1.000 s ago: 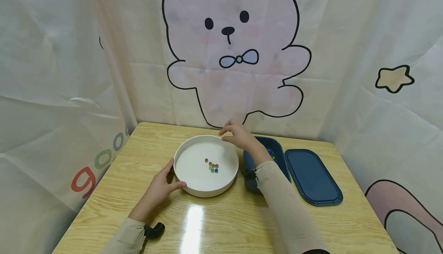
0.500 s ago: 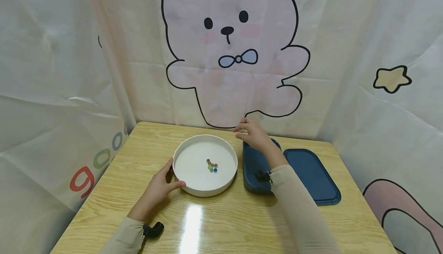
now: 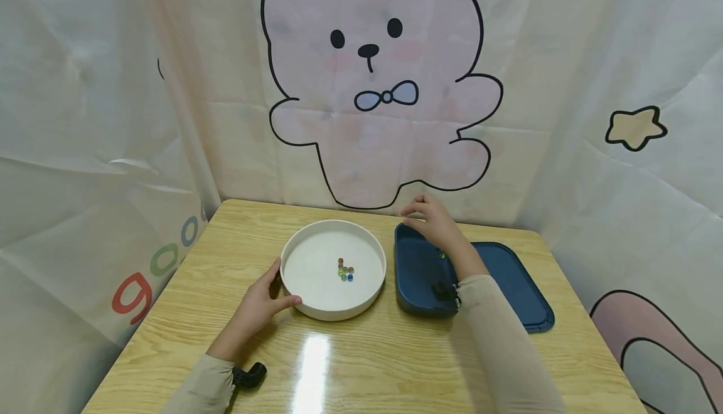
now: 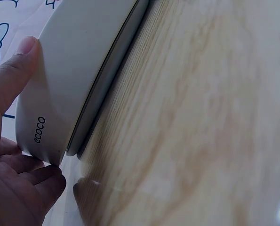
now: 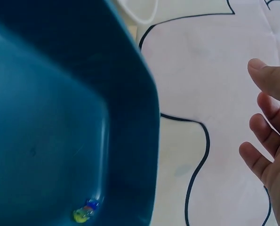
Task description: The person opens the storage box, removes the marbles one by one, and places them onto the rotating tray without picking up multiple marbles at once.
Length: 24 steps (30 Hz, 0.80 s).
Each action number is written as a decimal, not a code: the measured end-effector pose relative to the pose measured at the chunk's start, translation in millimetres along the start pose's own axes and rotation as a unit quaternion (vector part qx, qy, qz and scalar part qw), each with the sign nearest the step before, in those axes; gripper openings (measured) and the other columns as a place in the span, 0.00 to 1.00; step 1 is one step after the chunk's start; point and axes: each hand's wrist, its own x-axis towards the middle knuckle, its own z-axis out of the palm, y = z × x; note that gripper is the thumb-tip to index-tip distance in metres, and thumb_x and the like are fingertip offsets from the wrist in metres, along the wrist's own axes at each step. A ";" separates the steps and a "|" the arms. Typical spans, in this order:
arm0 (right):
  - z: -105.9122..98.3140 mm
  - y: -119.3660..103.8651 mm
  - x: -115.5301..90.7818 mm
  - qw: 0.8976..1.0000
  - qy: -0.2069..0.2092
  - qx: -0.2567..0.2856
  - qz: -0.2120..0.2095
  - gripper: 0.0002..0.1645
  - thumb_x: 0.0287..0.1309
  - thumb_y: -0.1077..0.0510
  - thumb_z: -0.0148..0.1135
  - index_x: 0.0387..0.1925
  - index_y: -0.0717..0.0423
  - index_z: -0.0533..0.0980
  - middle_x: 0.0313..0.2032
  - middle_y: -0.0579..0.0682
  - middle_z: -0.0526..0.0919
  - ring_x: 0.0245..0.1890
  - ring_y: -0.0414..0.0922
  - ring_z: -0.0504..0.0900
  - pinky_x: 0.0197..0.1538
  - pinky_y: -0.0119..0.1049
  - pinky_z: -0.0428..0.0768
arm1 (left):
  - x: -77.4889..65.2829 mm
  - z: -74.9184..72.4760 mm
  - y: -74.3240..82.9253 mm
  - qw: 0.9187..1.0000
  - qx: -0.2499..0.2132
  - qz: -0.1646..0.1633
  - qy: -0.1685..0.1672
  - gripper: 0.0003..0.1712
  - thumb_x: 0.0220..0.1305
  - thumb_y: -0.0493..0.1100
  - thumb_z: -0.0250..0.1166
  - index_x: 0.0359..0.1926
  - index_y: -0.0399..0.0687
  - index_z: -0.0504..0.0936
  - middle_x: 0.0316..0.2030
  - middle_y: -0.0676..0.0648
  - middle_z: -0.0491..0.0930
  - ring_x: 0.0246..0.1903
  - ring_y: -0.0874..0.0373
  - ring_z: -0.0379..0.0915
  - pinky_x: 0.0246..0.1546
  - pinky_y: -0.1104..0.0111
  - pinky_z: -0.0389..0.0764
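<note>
Left hand (image 3: 260, 301) grips the round white tray (image 3: 307, 279) at its left side, thumb and fingers spread against the outer wall; the wall bears the lettering "ecoco". The tray rests flat on the wood-grain table (image 3: 390, 370). Within it, right of centre, lies a close cluster of small glass beads (image 3: 345, 270), brown, green and blue. Right hand (image 3: 435, 222) is raised over the far end of the dark blue container (image 3: 417, 266), fingers loosely bent, thumb standing apart from them, nothing held. The container stands just right of the tray; a few yellow-green and blue beads (image 5: 85, 211) lie together on its floor. A dark blue lid (image 3: 516, 282) lies flat to its right, partly hidden by the right sleeve (image 3: 503, 332).
</note>
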 end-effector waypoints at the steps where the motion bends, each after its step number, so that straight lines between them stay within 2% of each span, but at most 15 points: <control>1: -0.8 2.9 -1.0 1.000 0.003 0.001 0.002 0.11 0.64 0.59 0.71 0.48 0.52 0.87 0.48 0.52 0.72 0.47 0.51 0.68 0.49 0.47 0.71 | 0.5 0.1 -0.1 1.000 0.000 0.000 0.001 0.64 0.58 0.51 0.78 0.82 0.43 0.44 0.81 0.40 0.47 0.79 0.40 0.42 0.76 0.45 0.55; 8: -5.6 23.3 -12.1 0.999 0.014 0.010 0.036 0.11 0.66 0.59 0.69 0.49 0.53 0.87 0.50 0.54 0.72 0.50 0.54 0.69 0.50 0.48 0.72 | 0.9 1.9 -0.5 1.000 0.009 0.001 0.006 0.65 0.57 0.53 0.78 0.82 0.43 0.45 0.81 0.40 0.48 0.79 0.40 0.43 0.76 0.46 0.56; 17: -12.5 41.7 -25.5 0.997 0.034 0.007 0.063 0.12 0.66 0.57 0.69 0.49 0.54 0.86 0.53 0.55 0.71 0.54 0.55 0.69 0.53 0.54 0.73 | -0.2 4.0 0.2 1.000 0.010 -0.002 0.010 0.66 0.57 0.54 0.78 0.82 0.41 0.45 0.80 0.38 0.49 0.79 0.40 0.45 0.76 0.46 0.57; 24: -7.6 59.4 -30.3 0.995 0.029 -0.003 0.097 0.12 0.66 0.58 0.70 0.49 0.58 0.86 0.55 0.59 0.70 0.57 0.58 0.68 0.56 0.57 0.71 | 1.1 3.9 -0.6 1.000 0.006 0.004 0.010 0.66 0.56 0.53 0.79 0.82 0.41 0.45 0.80 0.38 0.50 0.79 0.40 0.46 0.76 0.46 0.57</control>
